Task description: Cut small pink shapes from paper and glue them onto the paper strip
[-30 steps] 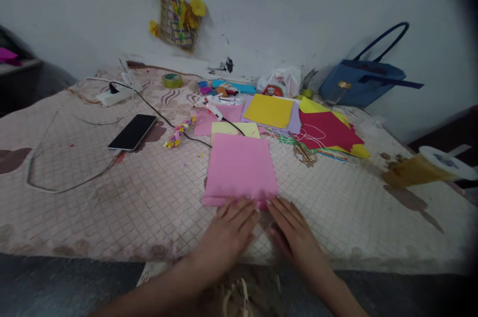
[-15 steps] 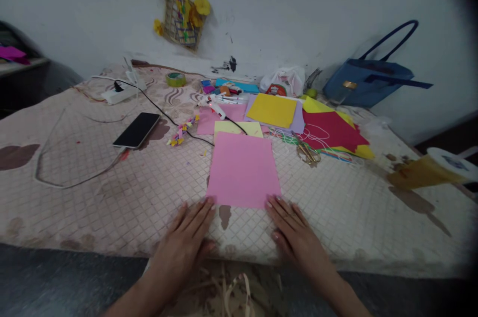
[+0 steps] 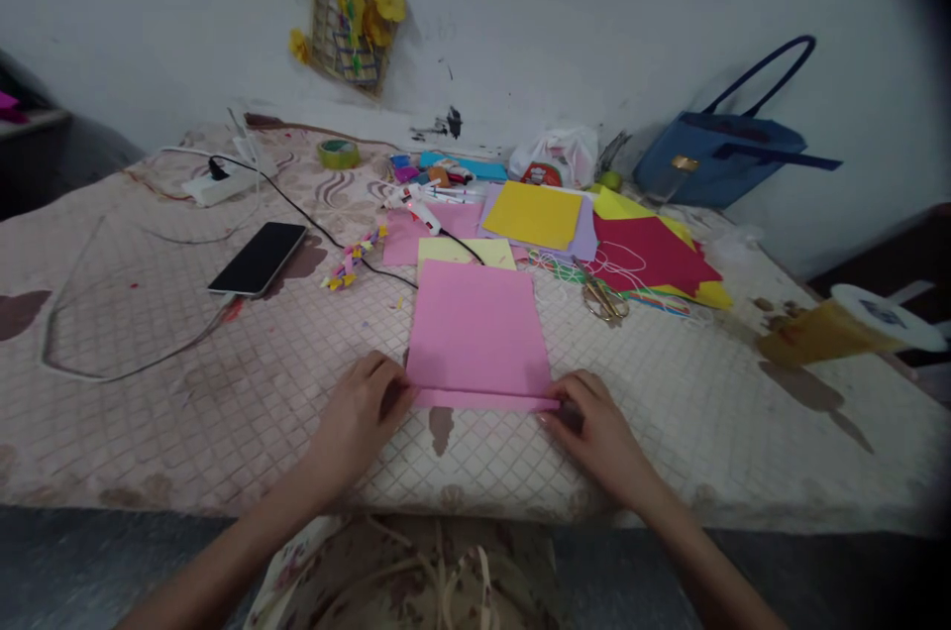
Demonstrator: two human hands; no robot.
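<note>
A pink sheet of paper (image 3: 476,328) lies on the patterned tablecloth in front of me, its near edge turned up in a narrow strip. My left hand (image 3: 364,407) pinches the left end of that strip with thumb and fingers. At the opposite end, my right hand (image 3: 586,417) grips the strip's right corner the same way. Just beyond the sheet, partly covered by it, is a pale yellow paper (image 3: 465,252). A glue gun (image 3: 416,207) rests behind, its black cord running past the pink sheet.
Gold-handled scissors (image 3: 605,300) and tangled string (image 3: 557,266) lie right of the sheet. Yellow paper (image 3: 533,214) and red paper (image 3: 650,254) are stacked behind. A phone (image 3: 259,259) sits left, a power strip (image 3: 227,176) beyond it. On the right stand a drink cup (image 3: 832,328) and blue bag (image 3: 717,157).
Both hands have gone from lying flat at the sheet's near corners to pinching them. The near edge of the pink paper is now folded up into a narrow strip.
</note>
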